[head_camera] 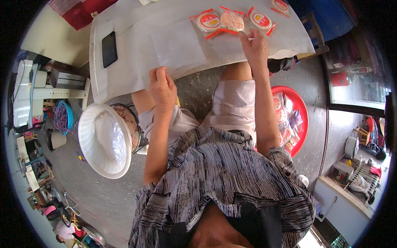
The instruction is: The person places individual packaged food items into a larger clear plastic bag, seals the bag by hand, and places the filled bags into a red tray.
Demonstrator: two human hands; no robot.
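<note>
A clear plastic bag (178,46) lies flat on the pale table cover (130,74). At its near left corner is my left hand (162,88), fingers curled; whether they pinch the bag's edge is hidden. My right hand (256,48) reaches over the table with thumb and fingers apart, just below the wrapped round cakes. One wrapped cake (208,22) shows a round red-and-white label, and beside it a second package (232,20) lies with its pale pink side up. Another labelled cake (261,20) is just beyond my right fingertips. A further package (280,5) sits at the far right.
A black phone (109,49) rests at the table's left. On my left, a white basin (105,141) holding clear plastic overlaps a container of pinkish pieces (130,124). A red basin (302,124) of wrapped packages stands on my right. A person (64,231) is at lower left.
</note>
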